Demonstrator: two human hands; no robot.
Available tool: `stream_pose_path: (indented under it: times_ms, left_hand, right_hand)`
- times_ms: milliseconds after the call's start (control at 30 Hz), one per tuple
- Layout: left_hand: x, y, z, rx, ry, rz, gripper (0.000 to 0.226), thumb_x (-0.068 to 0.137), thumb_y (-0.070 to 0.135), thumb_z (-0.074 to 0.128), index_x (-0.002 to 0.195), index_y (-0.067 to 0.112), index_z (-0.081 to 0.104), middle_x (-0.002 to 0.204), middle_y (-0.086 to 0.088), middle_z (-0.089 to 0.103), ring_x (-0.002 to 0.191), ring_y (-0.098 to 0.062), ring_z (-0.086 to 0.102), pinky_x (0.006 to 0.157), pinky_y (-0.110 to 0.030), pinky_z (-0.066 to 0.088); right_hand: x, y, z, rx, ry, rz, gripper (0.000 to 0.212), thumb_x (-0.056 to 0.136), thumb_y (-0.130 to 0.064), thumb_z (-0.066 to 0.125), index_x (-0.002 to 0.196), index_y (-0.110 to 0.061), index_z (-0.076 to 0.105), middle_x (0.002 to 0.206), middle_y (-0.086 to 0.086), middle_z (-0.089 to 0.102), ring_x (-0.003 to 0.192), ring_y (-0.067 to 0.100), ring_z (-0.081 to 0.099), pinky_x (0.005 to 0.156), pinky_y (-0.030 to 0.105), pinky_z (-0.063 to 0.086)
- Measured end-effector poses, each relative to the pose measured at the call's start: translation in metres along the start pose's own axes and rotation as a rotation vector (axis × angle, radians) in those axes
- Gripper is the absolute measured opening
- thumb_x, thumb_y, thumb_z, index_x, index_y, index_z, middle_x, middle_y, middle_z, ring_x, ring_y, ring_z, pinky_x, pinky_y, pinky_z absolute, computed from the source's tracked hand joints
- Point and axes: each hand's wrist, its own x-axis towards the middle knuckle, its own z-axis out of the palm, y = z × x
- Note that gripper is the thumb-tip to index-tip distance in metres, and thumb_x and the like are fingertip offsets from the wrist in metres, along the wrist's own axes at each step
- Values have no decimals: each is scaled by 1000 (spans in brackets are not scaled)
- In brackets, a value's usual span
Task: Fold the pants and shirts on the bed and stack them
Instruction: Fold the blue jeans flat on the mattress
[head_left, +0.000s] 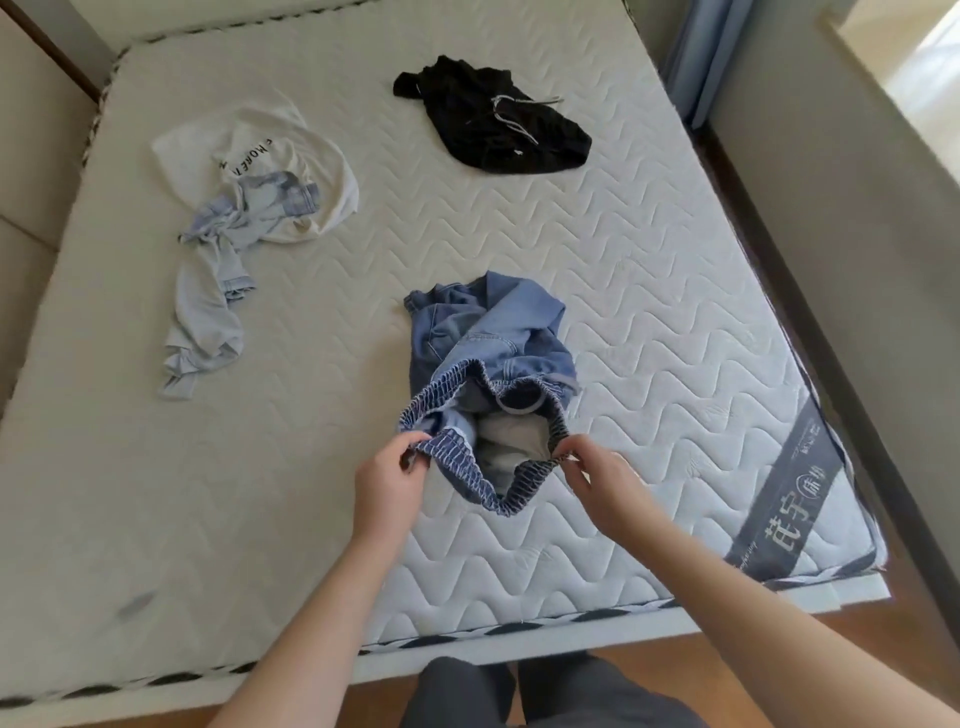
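Blue denim pants (488, 343) lie bunched in the middle of the bed, their elastic waistband pulled open toward me. My left hand (387, 480) pinches the waistband's left side and my right hand (597, 475) pinches its right side, holding it just above the mattress (623, 270). A white shirt with dark lettering (270, 150) lies crumpled at the far left, tangled with a pale blue garment (208, 312). Black drawstring pants (493, 119) sit heaped at the far middle.
The bare quilted mattress has a grey brand label (779, 519) at its near right corner. A wall and blue curtain (696, 57) run along the right side. My legs stand on the wooden floor (753, 670) at the bed's near edge.
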Motion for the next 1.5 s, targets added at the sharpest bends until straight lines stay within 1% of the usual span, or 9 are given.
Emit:
stream_pose_path:
  times_ms: [233,433,567,667,800,967,1167,1367,1500]
  left_hand:
    - [-33,29,-23,-446,-177,-207,23,79,23,53,97,30,67,105,-3,72,103,-27,67,97,-49,51]
    - [-34,37,-38,-924,-283,-526,35,93,35,48,111,14,69,111,-19,70,100,-32,66,91,-44,53]
    - [-23,26,-59,-714,-485,-531,58,91,63,51,105,11,72,104,-15,74,95,-28,72,87,-40,56]
    - [-15,18,-73,-609,-527,-532,50,86,52,68,102,4,71,93,-17,74,82,-29,73,75,-37,58]
    - [-4,1,-85,-533,-461,-413,19,91,11,56,73,8,59,68,-12,57,54,-19,55,61,-29,43]
    - [9,-27,-111,-212,-463,-170,16,93,13,54,93,0,62,90,-19,67,77,-21,59,70,-32,50]
    - [23,-51,-162,232,-485,184,33,90,14,56,120,6,65,121,-9,67,114,-27,61,95,-31,46]
    - [25,-37,-212,385,-591,500,31,83,3,53,108,8,69,114,-4,68,104,-21,61,94,-38,46]
    - [23,-21,-238,432,-620,608,30,81,1,51,103,8,70,110,0,68,99,-18,60,90,-38,46]
  right_hand:
    - [-38,-64,-3,39,-89,-193,14,98,-19,51,109,-24,57,85,3,66,77,23,60,69,32,43]
    - [-51,-109,3,-46,-177,-357,16,99,-17,50,113,-18,57,90,7,66,81,28,60,70,37,46]
    - [-60,-136,21,-203,-282,-463,22,101,-15,47,120,-11,56,111,11,66,97,30,60,77,29,38]
    - [-66,-156,43,-273,-258,-500,25,102,-15,45,123,-9,56,113,12,65,98,30,59,65,22,25]
    - [-65,-171,67,-283,-203,-485,29,102,-11,44,127,-14,58,121,6,65,102,25,60,67,15,25]
    - [-58,-171,71,-17,-122,-403,42,96,-3,47,132,-24,54,124,-9,63,109,1,59,93,16,45]
    - [-9,-177,50,-57,22,-184,42,96,-8,48,134,-26,52,131,0,59,110,16,59,86,22,39]
    - [13,-227,56,-342,-122,-440,68,94,-8,56,151,-33,30,157,0,27,133,29,41,105,43,40]
    - [28,-250,56,-512,-125,-575,62,87,-30,72,142,-31,43,161,1,16,146,27,17,116,51,24]
